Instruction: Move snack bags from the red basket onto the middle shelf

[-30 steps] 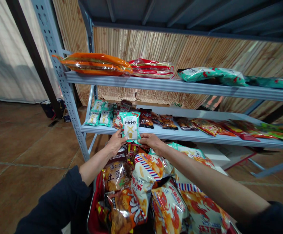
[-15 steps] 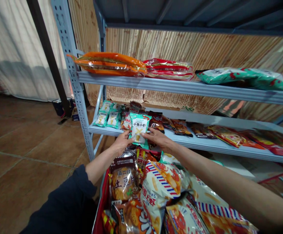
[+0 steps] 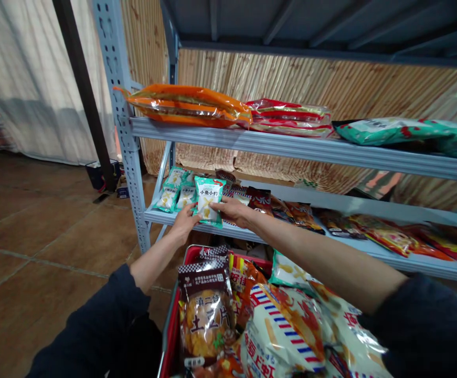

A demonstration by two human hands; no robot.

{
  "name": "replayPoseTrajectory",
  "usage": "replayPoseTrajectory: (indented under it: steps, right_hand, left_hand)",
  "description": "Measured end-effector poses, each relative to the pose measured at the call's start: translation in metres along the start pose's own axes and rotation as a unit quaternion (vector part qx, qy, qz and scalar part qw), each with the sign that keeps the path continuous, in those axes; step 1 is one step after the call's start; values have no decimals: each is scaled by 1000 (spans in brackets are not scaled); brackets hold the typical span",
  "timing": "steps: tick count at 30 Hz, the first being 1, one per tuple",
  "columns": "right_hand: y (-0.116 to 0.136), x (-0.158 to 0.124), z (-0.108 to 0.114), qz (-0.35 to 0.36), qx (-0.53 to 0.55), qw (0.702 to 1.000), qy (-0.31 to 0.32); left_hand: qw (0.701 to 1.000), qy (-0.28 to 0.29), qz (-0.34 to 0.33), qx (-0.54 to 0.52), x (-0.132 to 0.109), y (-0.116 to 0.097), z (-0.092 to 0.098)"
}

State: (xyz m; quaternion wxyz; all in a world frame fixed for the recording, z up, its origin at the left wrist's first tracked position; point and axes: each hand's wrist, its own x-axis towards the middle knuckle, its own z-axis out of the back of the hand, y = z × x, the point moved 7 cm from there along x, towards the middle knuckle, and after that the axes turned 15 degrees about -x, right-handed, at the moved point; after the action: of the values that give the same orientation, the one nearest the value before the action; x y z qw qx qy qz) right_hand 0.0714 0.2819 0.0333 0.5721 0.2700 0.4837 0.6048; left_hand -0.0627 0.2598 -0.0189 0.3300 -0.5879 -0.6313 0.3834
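A small teal and white snack bag (image 3: 209, 201) is held upright between my two hands, just in front of the lower shelf. My left hand (image 3: 186, 220) grips its lower left side. On its right edge, my right hand (image 3: 234, 210) closes with the thumb across the front. Matching teal snack bags (image 3: 176, 190) lie at the shelf's left end, right behind the held one. Below my arms, a red basket (image 3: 172, 320) is filled with packets, among them a brown potato-chip bag (image 3: 205, 310) and white striped snack bags (image 3: 283, 331).
The lower shelf (image 3: 330, 239) carries more dark and red packets to the right. On the upper shelf (image 3: 228, 139) lie an orange bag (image 3: 189, 105), red clear packets (image 3: 291, 118) and a green bag (image 3: 405, 131). A perforated blue upright (image 3: 124, 131) stands at left.
Both hands have carried the teal snack bag left, closer to the matching bags on the lower shelf. The view has shifted slightly, and the basket's back rim now shows.
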Motion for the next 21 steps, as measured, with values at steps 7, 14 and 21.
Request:
replayPoseTrajectory:
  steps: [7, 14, 21]
  right_hand:
    - [15, 54, -38, 1, -61, 998, -22]
    - [2, 93, -61, -8, -128, 990, -60]
    - [-5, 114, -61, -8, -199, 974, -104]
  left_hand:
    - [995, -89, -48, 22, 45, -13, 49]
    - [979, -138, -101, 112, 68, -4, 87]
    - [955, -151, -137, 214, 83, -7, 95]
